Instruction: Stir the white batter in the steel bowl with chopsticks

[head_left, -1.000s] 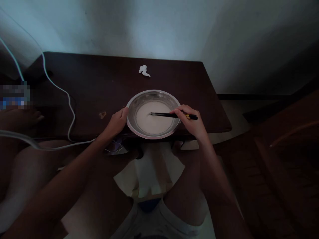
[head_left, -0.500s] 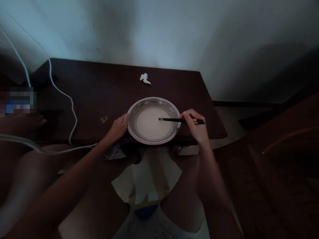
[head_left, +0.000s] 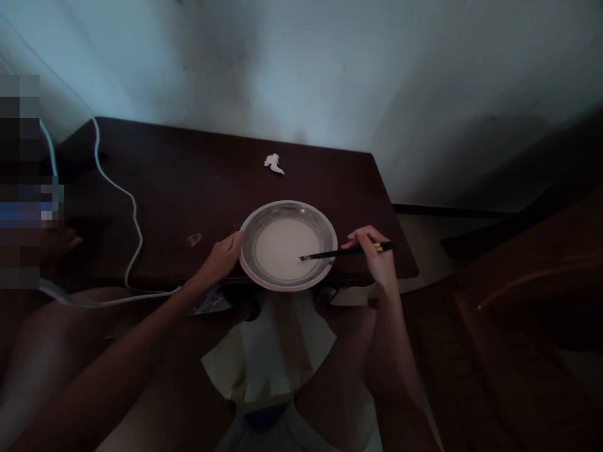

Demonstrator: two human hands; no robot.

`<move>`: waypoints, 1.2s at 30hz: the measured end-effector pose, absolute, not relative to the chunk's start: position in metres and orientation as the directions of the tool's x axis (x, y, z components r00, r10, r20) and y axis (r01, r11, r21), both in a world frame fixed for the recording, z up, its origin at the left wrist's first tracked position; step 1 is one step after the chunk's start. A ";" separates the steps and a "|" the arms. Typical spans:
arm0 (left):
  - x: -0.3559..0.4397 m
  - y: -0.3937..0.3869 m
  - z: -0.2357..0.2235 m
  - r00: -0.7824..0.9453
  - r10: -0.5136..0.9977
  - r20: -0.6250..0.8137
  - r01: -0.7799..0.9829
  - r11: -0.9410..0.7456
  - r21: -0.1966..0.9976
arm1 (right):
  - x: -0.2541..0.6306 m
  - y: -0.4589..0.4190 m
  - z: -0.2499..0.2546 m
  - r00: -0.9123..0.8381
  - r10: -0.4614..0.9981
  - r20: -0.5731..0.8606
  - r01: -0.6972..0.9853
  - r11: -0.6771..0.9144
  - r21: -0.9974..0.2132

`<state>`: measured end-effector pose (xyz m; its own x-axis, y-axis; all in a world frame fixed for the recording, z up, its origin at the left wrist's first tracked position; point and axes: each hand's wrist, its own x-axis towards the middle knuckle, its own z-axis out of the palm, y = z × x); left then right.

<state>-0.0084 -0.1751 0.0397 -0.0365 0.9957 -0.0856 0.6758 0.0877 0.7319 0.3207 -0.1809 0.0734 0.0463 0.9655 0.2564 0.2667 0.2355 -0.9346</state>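
Right, nearest the camera, the bare knees (head_left: 346,351) are apart before the dark table (head_left: 188,176), and the metal bowl (head_left: 249,238) sits upright at its near edge, the front rim looking level with or just past that edge. The left hand (head_left: 225,254) has the rim from the side, thumb up top, fingers partly hidden; how hard it presses, I can't tell. Over on the other side, the right hand (head_left: 377,251) grasps dark chopsticks (head_left: 346,252) with gold bands, pinched toward the back end, tips slanting down into the pale liquid (head_left: 282,248). With a bowl this shallow and this close to the edge, small, level strokes look wisest, the left hand bracing against each one and the tips low enough not to flick anything over the rim. Left of the bowl there's a brownish scrap (head_left: 194,239), and a pale cable (head_left: 136,220) beyond it, worth keeping that elbow off; another person's hand (head_left: 68,240) rests farther left. Past the bowl, crumpled white tissue (head_left: 274,165), then the wall (head_left: 301,75).
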 end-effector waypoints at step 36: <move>-0.010 -0.171 0.029 -0.057 0.991 -0.121 0.693 0.127 0.709 | 0.317 -0.185 0.066 -0.019 0.967 0.255 0.235 0.253 -0.939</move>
<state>-0.0104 -0.1713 0.0290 -0.0566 0.9910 -0.1215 0.6935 0.1265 0.7093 0.3172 -0.1854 0.0664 -0.0192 0.9667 0.2553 0.2351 0.2526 -0.9386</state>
